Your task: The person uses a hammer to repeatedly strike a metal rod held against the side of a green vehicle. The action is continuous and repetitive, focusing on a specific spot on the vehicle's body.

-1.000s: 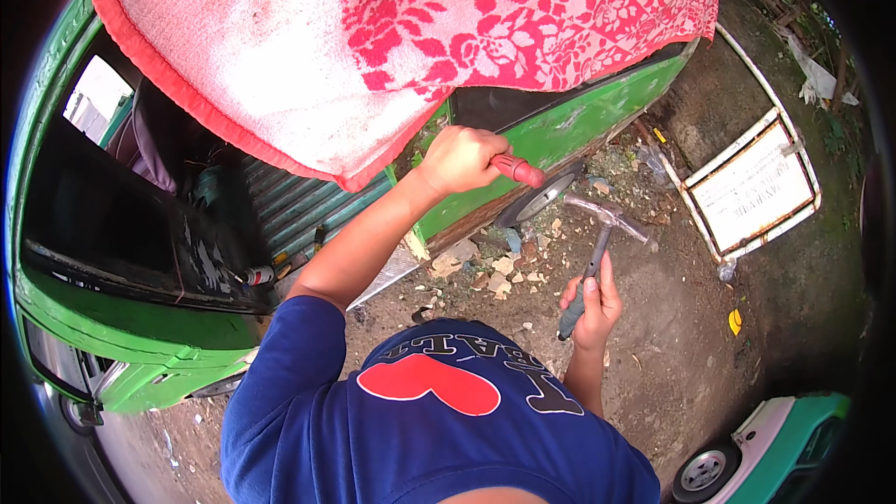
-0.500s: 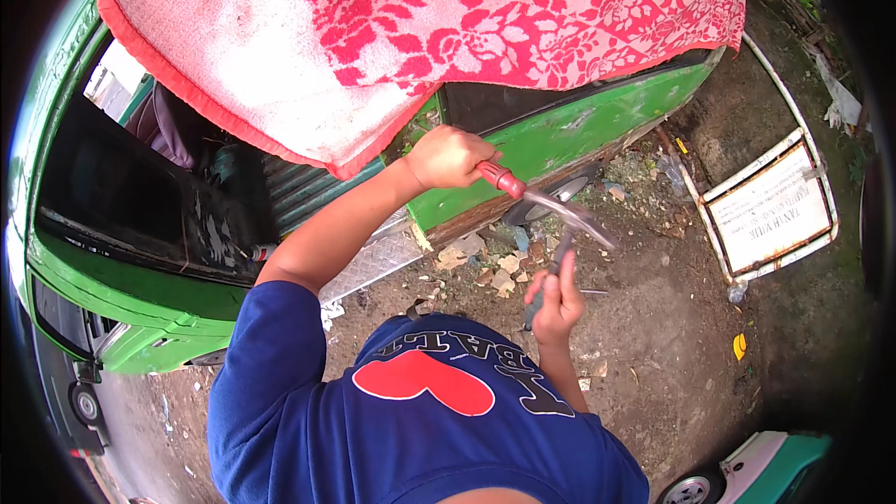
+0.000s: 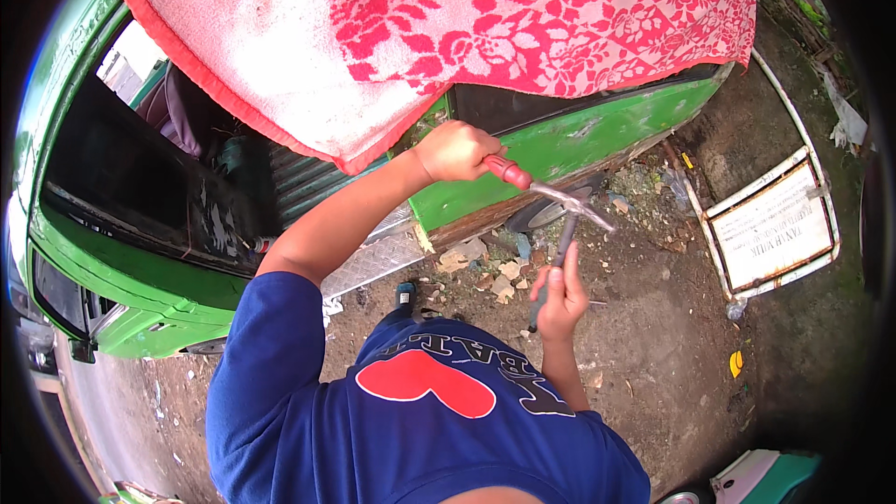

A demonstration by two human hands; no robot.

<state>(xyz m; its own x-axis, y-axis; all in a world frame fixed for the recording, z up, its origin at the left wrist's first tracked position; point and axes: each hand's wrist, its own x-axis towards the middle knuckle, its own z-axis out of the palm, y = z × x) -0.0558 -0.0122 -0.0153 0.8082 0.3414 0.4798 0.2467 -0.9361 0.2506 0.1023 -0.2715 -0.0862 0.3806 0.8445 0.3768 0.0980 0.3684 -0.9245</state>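
So the red-handled tool is just above and right of the frame's centre, and its butt meets the head of the hammer in this view. Can't tell if they're really touching or just overlapping.

The left hand is fisted round the red handle. The right hand has its fingers wrapped round the hammer's dark grip, thumb up along it.

Tips, imo: get the hammer face square on the butt, hold the red handle steady so it doesn't skid, and start with light taps. Keep the left knuckles well back from the butt, cos a glancing hit would find them.

Which way it points: the handle's long axis slants from upper left to lower right, butt facing lower right. The working end is hidden behind the fist, so no idea what tip it has. The hammer handle runs up from lower centre, leaning a bit right, with the head across the top.

Further out, the green body panel is behind the hands, a red-and-white floral cloth hangs across the top, and rubble lies on the ground below the panel.
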